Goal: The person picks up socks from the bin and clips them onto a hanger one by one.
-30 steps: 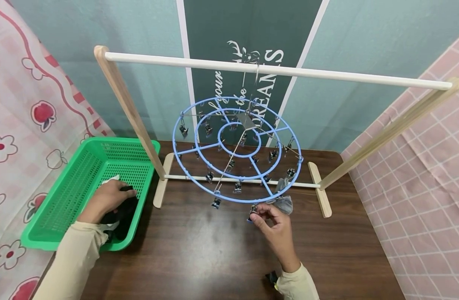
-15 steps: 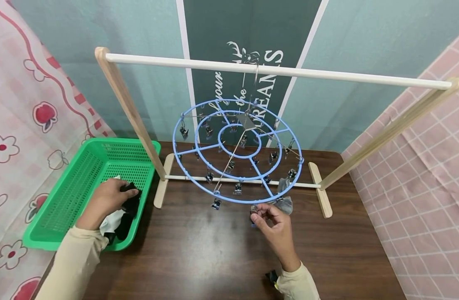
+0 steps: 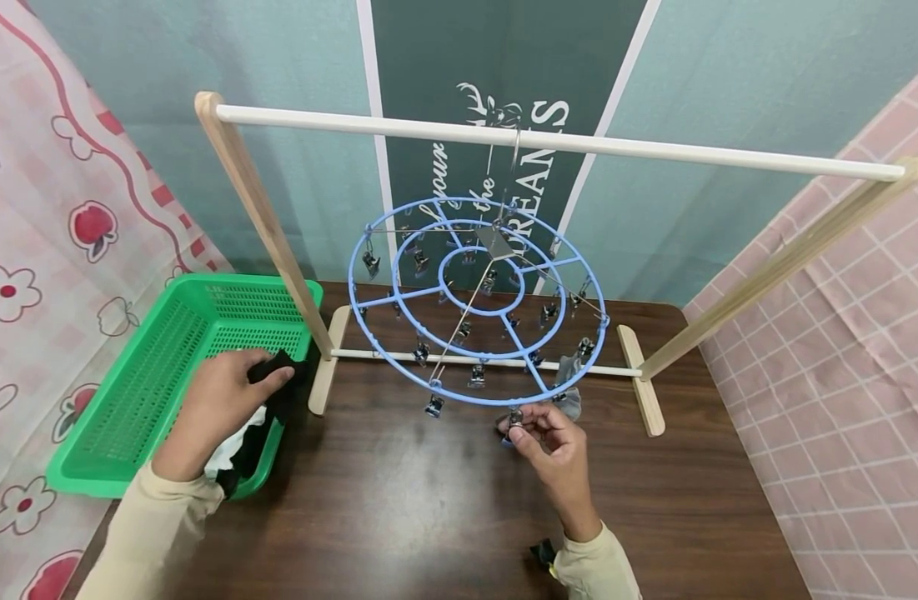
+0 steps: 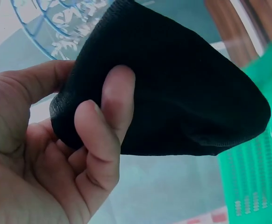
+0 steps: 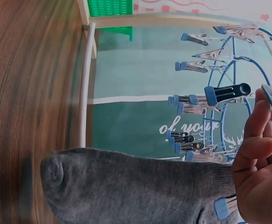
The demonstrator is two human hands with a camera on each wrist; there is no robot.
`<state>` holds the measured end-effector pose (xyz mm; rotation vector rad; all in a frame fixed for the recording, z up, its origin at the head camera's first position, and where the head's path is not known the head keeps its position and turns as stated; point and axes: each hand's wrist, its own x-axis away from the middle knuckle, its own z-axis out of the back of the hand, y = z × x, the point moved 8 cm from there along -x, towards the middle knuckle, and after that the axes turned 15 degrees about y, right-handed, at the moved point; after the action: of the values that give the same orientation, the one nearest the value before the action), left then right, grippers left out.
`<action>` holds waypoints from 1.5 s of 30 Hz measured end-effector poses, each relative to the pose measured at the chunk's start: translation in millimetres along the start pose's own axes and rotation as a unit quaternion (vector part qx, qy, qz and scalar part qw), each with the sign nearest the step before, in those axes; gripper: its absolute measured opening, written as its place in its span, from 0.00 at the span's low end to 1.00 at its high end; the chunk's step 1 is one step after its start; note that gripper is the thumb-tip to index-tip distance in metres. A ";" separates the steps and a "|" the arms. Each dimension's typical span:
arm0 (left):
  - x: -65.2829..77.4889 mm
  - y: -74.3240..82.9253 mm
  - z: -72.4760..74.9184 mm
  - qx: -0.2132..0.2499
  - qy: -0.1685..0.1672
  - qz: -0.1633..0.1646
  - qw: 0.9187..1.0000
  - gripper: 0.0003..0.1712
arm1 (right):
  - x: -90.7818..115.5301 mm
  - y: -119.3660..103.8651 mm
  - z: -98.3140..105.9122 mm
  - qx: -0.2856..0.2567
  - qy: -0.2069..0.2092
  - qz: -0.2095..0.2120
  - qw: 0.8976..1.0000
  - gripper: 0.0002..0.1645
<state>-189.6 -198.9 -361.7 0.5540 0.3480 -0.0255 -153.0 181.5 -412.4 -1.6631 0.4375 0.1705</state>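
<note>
Left hand (image 3: 222, 402) has a black sock (image 4: 178, 88) pinched between thumb and fingers, right there at the basket (image 3: 124, 400) edge nearest the rack! Right hand (image 3: 558, 442) pinches a clip (image 3: 515, 419) at the hanger (image 3: 483, 313)'s near rim, a grey sock (image 5: 136, 186) dangling close by. White cloth (image 3: 229, 442) in the basket; hanger hooked over the rack's white bar (image 3: 353, 124), above the brown table (image 3: 413, 517).

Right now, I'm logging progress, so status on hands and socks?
Left hand holds black sock at green basket. Right hand pinches clip. Gray sock hangs close by, no obstruction seen.
</note>
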 end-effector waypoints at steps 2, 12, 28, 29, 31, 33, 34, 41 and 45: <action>2.5 7.5 0.5 0.011 0.000 -0.004 1.000 0.12 | -0.3 0.4 0.4 -0.002 0.002 -0.009 1.000 0.07; 17.1 37.8 -23.0 0.072 -0.039 -0.044 0.996 0.08 | -1.6 0.3 1.3 0.000 0.021 -0.030 0.999 0.10; 33.9 59.2 -68.7 0.147 -0.112 -0.053 0.981 0.06 | -1.3 -2.4 0.1 -0.012 0.029 -0.010 0.999 0.08; 34.5 60.0 -70.2 0.148 -0.111 -0.055 0.981 0.06 | -1.3 -2.5 0.4 -0.011 0.031 -0.010 0.999 0.08; 35.8 61.4 -73.6 0.156 -0.112 -0.056 0.980 0.06 | -1.3 -3.3 1.1 -0.010 0.037 -0.006 0.999 0.08; 37.2 62.6 -76.9 0.167 -0.116 -0.054 0.978 0.06 | -1.1 -4.7 1.5 -0.011 0.042 0.001 0.999 0.10; 38.0 63.4 -78.3 0.174 -0.119 -0.051 0.976 0.05 | -0.9 -5.3 1.6 -0.012 0.043 0.004 0.999 0.11; 43.4 69.4 -86.0 0.212 -0.132 -0.032 0.968 0.03 | -0.5 -6.0 -0.8 0.006 0.035 0.007 0.999 0.08; 45.1 74.5 -89.4 0.226 -0.135 -0.032 0.964 0.02 | -0.4 -5.9 -2.3 0.002 0.034 -0.002 0.999 0.07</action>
<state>-166.8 -85.9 -409.5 0.9787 0.0891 -0.2467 -151.4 179.8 -406.5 -1.6692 0.4865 0.1106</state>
